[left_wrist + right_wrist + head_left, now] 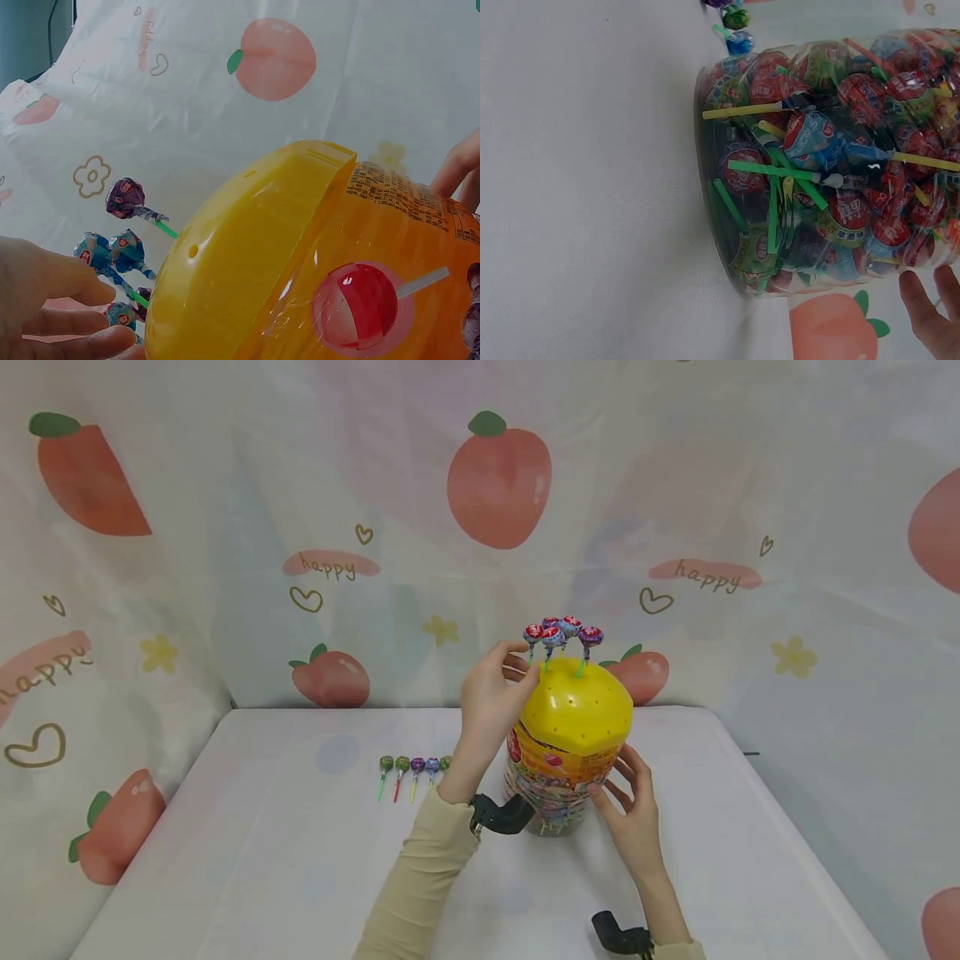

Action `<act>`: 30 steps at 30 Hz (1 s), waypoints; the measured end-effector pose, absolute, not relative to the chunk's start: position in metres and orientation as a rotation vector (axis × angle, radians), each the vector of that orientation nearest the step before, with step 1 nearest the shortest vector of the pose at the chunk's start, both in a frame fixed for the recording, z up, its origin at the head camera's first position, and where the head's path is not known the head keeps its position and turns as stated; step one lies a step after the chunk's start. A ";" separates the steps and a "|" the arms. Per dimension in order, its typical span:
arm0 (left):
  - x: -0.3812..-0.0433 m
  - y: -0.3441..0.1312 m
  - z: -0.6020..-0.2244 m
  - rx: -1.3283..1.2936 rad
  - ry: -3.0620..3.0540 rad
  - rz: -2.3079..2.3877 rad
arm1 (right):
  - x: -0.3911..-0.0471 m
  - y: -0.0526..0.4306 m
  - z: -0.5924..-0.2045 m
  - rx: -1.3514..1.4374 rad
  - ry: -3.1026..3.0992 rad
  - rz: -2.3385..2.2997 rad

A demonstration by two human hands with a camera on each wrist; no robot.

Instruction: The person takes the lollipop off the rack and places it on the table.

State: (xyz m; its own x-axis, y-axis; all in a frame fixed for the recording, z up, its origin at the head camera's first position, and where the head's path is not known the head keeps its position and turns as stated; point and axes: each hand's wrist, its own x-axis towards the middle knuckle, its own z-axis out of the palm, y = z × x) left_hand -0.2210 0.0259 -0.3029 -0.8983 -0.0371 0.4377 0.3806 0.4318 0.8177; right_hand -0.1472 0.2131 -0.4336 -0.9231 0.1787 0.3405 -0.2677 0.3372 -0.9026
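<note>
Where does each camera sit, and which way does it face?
Head: on the head, looking forward and down at the jar; left hand and right hand show.
Left wrist: on that wrist, looking past the yellow lid to the backdrop; both hands' fingers show.
Right wrist: likewise, facing the jar's lower side; right fingers show.
Head and left wrist share the lid.

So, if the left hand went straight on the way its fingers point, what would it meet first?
Probably the head view's leftmost lollipop standing in the yellow lid; it looks close to the left hand, though depth is unclear.
</note>
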 end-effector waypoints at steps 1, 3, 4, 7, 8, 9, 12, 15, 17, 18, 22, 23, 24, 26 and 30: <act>-0.222 0.028 -0.302 -0.296 -2.295 -1.458 | -0.147 0.213 -0.434 0.077 -2.229 1.611; -0.224 0.031 -0.300 -0.306 -2.290 -1.446 | -0.149 0.215 -0.437 0.072 -2.234 1.601; -0.224 0.032 -0.299 -0.312 -2.288 -1.439 | -0.150 0.216 -0.440 0.072 -2.233 1.598; -0.225 0.036 -0.298 -0.327 -2.282 -1.430 | -0.154 0.219 -0.448 0.085 -2.230 1.574; -0.226 0.037 -0.297 -0.331 -2.280 -1.425 | -0.155 0.220 -0.450 0.091 -2.223 1.574; -0.226 0.037 -0.297 -0.334 -2.278 -1.426 | -0.156 0.220 -0.451 0.099 -2.221 1.569; -0.227 0.040 -0.297 -0.339 -2.263 -1.434 | -0.157 0.221 -0.454 0.112 -2.209 1.572; -0.229 0.041 -0.298 -0.343 -2.250 -1.427 | -0.157 0.221 -0.454 0.110 -2.211 1.577; -0.229 0.043 -0.298 -0.348 -2.244 -1.417 | -0.157 0.222 -0.453 0.099 -2.221 1.576; -0.229 0.043 -0.298 -0.350 -2.241 -1.411 | -0.156 0.221 -0.453 0.093 -2.230 1.574; -0.230 0.044 -0.299 -0.359 -2.226 -1.394 | -0.151 0.218 -0.444 0.071 -2.242 1.591; -0.230 0.045 -0.299 -0.361 -2.220 -1.392 | -0.150 0.216 -0.441 0.070 -2.246 1.591; -0.230 0.045 -0.299 -0.362 -2.214 -1.390 | -0.148 0.215 -0.438 0.067 -2.246 1.595; -0.231 0.045 -0.299 -0.364 -2.202 -1.390 | -0.146 0.213 -0.433 0.064 -2.250 1.590; -0.231 0.045 -0.299 -0.364 -2.185 -1.389 | -0.143 0.211 -0.429 0.056 -2.264 1.575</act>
